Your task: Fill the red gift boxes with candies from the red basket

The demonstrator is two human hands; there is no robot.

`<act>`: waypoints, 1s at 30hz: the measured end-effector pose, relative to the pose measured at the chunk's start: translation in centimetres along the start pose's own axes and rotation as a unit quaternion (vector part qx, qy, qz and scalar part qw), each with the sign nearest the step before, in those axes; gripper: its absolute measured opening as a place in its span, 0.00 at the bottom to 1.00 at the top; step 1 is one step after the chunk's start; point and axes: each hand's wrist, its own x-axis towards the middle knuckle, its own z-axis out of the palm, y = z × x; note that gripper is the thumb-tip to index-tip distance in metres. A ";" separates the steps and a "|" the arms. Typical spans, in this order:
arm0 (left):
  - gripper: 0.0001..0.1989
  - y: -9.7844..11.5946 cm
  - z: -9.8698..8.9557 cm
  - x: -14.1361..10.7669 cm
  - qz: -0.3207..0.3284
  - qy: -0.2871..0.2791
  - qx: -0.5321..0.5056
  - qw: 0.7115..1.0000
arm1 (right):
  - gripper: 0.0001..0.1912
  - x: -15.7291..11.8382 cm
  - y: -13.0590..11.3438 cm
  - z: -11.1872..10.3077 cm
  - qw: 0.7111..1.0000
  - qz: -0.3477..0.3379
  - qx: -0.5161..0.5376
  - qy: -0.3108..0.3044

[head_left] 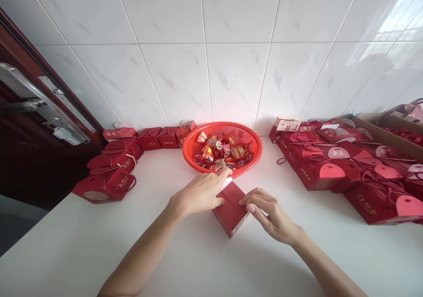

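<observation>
A small red paper gift box [231,213] lies on the white table between my hands, a seam running across its upper face. My left hand [201,190] grips it from the left, thumb on the upper face and fingers curled over the far end, near a white flap. From the right, my right hand [271,213] holds the box's edge between bent fingers and thumb. Just beyond, a red plastic basket [255,160] holds several wrapped candies [218,149]; its near rim is close to my left fingertips.
Finished-looking red boxes [107,184] line the table's left side and the wall. More red boxes with cord handles [313,169] crowd the right. A cardboard carton [380,131] stands at the far right. A dark door with a metal handle [29,105] is at left.
</observation>
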 end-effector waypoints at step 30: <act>0.17 0.1 -0.5 -0.4 0.043 -0.033 -0.079 0.995 | 0.10 0.1 1.1 1.0 0.982 0.160 0.055 0.084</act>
